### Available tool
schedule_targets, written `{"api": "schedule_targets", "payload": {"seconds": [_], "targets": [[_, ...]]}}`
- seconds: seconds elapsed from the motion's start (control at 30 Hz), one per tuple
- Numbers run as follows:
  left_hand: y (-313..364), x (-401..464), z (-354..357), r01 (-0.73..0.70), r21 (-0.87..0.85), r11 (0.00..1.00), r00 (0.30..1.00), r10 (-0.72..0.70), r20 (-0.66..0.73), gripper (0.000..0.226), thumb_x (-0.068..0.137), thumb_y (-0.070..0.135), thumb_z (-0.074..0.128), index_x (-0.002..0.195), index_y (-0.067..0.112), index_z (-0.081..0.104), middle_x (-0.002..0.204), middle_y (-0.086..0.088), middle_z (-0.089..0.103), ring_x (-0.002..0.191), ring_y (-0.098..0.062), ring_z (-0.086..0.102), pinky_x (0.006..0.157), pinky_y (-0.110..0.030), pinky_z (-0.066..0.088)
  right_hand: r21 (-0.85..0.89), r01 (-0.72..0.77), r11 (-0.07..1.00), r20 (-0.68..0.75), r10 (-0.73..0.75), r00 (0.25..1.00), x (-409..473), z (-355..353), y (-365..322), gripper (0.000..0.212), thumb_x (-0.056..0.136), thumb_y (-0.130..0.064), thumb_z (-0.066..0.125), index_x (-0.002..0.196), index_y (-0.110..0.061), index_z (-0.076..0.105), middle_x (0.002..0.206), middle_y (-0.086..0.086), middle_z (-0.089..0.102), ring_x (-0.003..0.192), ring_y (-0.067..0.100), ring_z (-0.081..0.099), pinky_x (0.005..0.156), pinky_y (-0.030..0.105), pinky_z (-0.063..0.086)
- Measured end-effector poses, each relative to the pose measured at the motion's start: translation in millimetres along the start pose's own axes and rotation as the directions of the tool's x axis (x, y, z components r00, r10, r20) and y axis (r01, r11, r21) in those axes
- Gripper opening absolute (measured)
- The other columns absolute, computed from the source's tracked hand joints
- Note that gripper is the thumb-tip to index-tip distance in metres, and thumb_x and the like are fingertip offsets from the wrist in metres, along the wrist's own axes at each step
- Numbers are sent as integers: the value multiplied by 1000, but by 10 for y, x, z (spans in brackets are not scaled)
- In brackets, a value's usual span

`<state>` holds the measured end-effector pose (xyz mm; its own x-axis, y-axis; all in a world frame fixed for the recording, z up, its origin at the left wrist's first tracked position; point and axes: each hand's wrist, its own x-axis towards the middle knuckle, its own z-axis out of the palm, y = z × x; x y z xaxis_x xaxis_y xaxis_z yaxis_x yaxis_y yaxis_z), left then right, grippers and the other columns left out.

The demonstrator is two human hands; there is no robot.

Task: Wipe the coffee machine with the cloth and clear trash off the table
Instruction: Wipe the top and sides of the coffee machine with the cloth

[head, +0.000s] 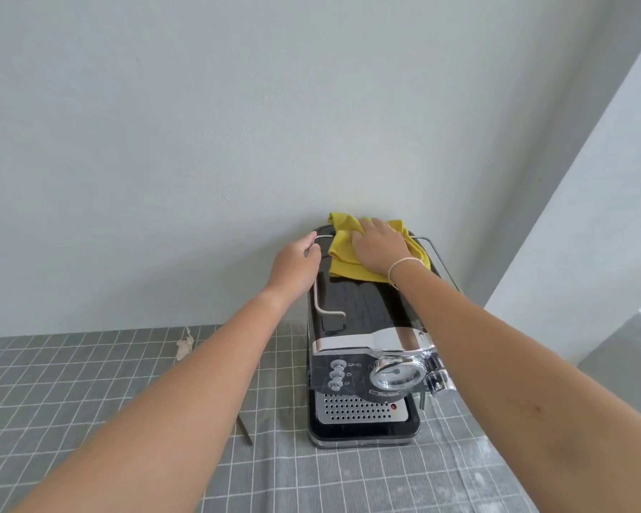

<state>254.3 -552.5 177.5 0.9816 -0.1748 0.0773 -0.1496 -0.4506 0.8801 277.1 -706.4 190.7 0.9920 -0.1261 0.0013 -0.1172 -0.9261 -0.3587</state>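
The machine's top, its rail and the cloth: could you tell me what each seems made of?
Machine top: glossy black, probably plastic or glass; it mirrors the rail.
Rail: apparently brushed metal, a bent silvery rod.
Cloth: soft yellow fabric, perhaps microfibre; it folds and creases under the right hand.

Both arms are being stretched forward. The right hand [378, 249] is being pressed flat, palm down; the left hand [296, 262] is seemingly being curled closed.

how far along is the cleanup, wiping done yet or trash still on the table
Nothing looks finished. In hand: the right hand presses the yellow cloth on the rear top of the coffee machine while the left hand grips its rail. Left: the machine's front, plus a crumpled scrap and a brown stick lying on the table.
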Motion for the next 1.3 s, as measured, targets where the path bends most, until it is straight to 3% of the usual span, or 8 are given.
{"api": "schedule_targets", "payload": {"seconds": [0.17,0.27,0.33,0.7,0.97,1.07,1.3], "targets": [[40,-17,-20,-2,10,1000,1000,2,-10,45,97,18,32,142,13,38,143,-6,48,116,-8,54,86,-11,32,6,52,999,7,-52,999,-623,12,90,56,94,-37,22,147,-20,17,159,6,10,147,26,7,119,47,11],[32,-22,-4,-3,11,1000,1000,3,-9,45,97,17,32,142,12,37,148,-4,42,135,-15,40,94,-15,25,5,76,997,-5,-76,997,-1048,-4,70,55,95,-37,24,148,-21,14,160,6,8,147,25,6,120,44,7],[28,-23,7,0,9,1000,1000,0,-5,45,97,18,32,142,12,37,148,-4,41,137,-16,36,95,-15,23,-1,79,997,-10,-79,997,-1184,-17,47,56,95,-37,26,148,-22,14,160,7,7,147,26,7,119,43,6],[17,10,25,-4,3,1000,1000,4,-8,45,97,18,33,141,11,38,150,-3,39,138,-16,35,100,-16,23,9,-9,1000,9,9,1000,-459,-59,8,54,94,-36,26,147,-27,17,159,8,9,146,30,10,119,46,8],[16,7,23,-10,-24,1000,1000,9,-8,45,98,18,33,141,11,38,150,-3,38,139,-15,34,106,-18,23,-12,-21,1000,2,21,1000,-51,-58,-99,50,95,-28,23,142,-14,30,152,11,30,141,29,24,117,44,18],[15,5,16,-8,-30,1000,1000,8,-10,45,98,19,33,141,11,38,150,-2,39,138,-14,35,98,-14,23,0,12,1000,-6,-12,1000,-45,-74,-112,47,97,-25,24,140,-10,34,150,11,35,140,29,27,117,42,20],[18,-11,11,-1,-27,1000,1000,0,-12,44,98,20,33,142,13,37,150,-3,39,138,-15,35,96,-15,22,-1,187,982,2,-187,982,-690,-133,-48,46,100,-20,27,144,-11,28,158,7,19,146,22,11,117,29,5]]}}
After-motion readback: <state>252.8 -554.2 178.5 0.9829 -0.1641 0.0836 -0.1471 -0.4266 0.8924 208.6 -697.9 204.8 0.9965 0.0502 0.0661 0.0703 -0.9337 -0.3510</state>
